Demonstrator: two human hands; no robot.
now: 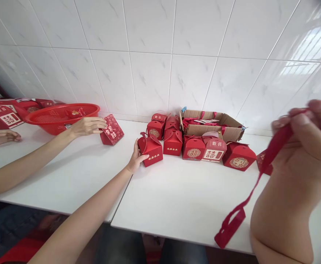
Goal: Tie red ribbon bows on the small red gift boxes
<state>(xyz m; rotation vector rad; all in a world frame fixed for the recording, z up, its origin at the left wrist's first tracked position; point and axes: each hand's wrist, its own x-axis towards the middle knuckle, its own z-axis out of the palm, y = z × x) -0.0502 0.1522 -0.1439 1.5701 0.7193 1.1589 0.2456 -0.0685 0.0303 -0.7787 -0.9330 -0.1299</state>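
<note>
My left hand grips a red gift box by its left side, on the white table. Gold characters run across the box's front, and its top flaps are folded up. Raised at the right, close to the camera, my right hand pinches a dark red ribbon between thumb and fingers. The ribbon hangs down and ends in a wider looped piece low over the table's front edge. Several more red boxes stand in a group to the right of the held one.
An open cardboard carton with red ribbons stands behind the boxes, near the tiled wall. At left, a co-worker's hand touches another red box. A red plastic basket and more boxes are at the far left.
</note>
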